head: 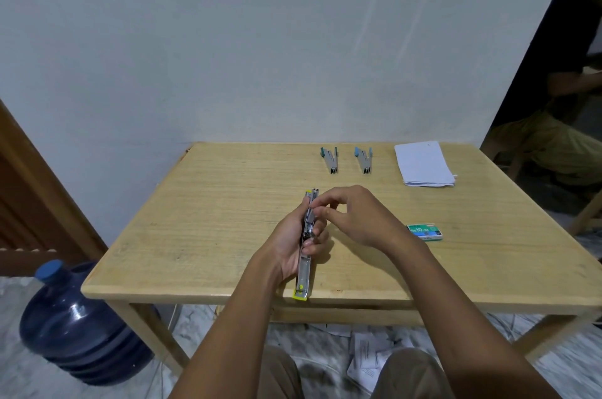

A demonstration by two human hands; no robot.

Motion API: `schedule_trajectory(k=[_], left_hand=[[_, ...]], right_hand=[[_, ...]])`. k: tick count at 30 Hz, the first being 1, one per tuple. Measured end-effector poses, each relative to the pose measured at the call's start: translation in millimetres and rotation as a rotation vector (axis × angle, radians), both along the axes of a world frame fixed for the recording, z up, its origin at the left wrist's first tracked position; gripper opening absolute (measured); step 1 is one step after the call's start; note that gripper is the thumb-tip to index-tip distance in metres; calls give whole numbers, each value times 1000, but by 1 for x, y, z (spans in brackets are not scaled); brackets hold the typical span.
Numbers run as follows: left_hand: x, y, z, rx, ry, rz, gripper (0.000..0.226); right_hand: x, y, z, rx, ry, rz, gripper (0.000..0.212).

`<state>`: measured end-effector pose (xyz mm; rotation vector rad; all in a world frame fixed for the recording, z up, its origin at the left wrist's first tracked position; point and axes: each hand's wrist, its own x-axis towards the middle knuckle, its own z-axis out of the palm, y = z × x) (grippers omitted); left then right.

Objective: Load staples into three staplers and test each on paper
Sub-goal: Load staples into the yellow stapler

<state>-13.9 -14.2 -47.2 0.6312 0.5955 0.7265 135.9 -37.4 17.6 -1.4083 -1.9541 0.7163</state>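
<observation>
My left hand (288,244) grips a yellow stapler (305,271) that is swung fully open, its metal channel facing up above the table's near edge. My right hand (355,214) pinches at the stapler's far half with thumb and forefinger; whether staples are between the fingertips is too small to tell. Two more staplers, a teal one (330,160) and a blue one (364,160), lie side by side at the back of the wooden table (202,219). A green staple box (425,232) lies to the right of my hands. A stack of white paper (422,164) sits at the back right.
A large blue water jug (75,323) stands on the floor left of the table. Scraps of paper (365,363) lie on the floor under it. Another person (553,112) sits at the far right. A wooden door (29,196) is at left.
</observation>
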Motion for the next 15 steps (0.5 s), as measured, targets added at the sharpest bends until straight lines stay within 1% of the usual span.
schedule_trajectory(k=[3,6,10,15], left_hand=[[0,0,0,-7,-3,-8,63],[1,0,1,-12,-5,15,58],[0,0,2,-8,4,-3,63],[1,0,1,-12,14,7,65]], right_hand=[[0,0,1,-16,-32,9,13],[1,0,2,-11,-6,22,13],[0,1,1,-3,-10,13,17],[-3,0,1,39,-102,-20,12]])
